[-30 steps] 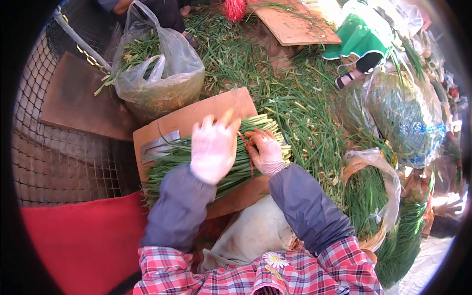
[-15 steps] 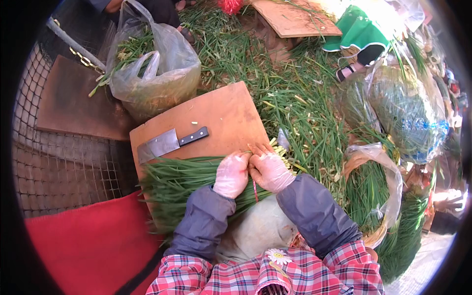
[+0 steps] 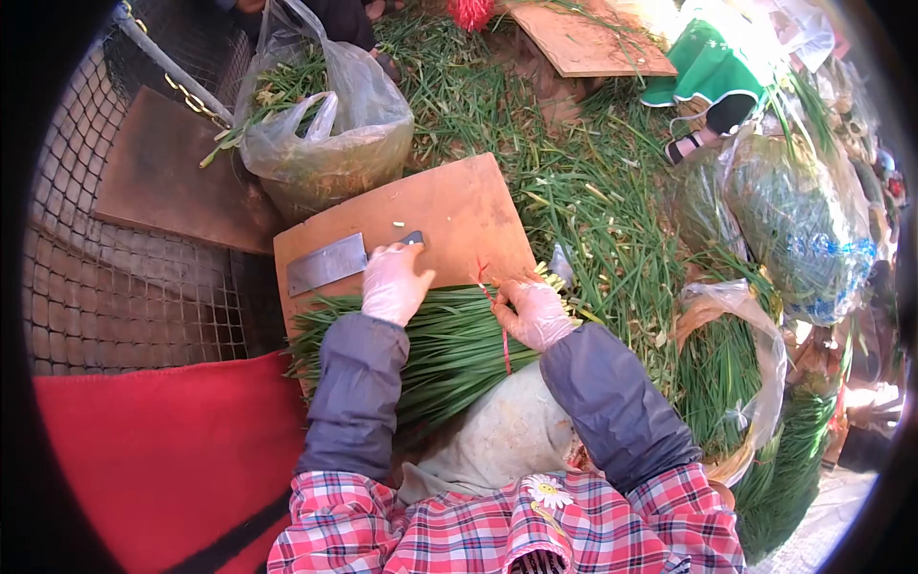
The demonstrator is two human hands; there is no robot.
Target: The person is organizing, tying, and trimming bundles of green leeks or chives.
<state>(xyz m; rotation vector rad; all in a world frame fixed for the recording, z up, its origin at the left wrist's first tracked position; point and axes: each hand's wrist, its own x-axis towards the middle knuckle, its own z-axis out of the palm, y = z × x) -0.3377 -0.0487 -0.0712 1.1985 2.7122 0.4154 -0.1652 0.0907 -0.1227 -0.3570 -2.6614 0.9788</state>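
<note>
My left hand (image 3: 394, 285), in a thin clear glove, has its fingers over the black handle of a cleaver (image 3: 327, 265). The cleaver lies flat on a wooden board (image 3: 454, 206), and only the handle's end shows past my fingers. A thick bunch of garlic chives (image 3: 435, 340) lies along the board's near edge and my lap, cut pale ends to the right. My right hand (image 3: 534, 314), gloved too, is closed on the bunch near those ends. Beside it a red tie (image 3: 506, 349) crosses the bunch, one loose end sticking up.
A clear plastic bag (image 3: 330, 158) of greens stands behind the board. Loose leaves (image 3: 583, 182) cover the ground. At the right are large wrapped bundles (image 3: 794, 225) and an opened bag (image 3: 760, 335) with chives. Red cloth (image 3: 172, 450) lies at lower left. Another person's sandalled foot (image 3: 690, 145) is at upper right.
My left hand has left the tie and moved left onto the cleaver's handle. My right hand stays at the bunch. The view has shifted slightly.
</note>
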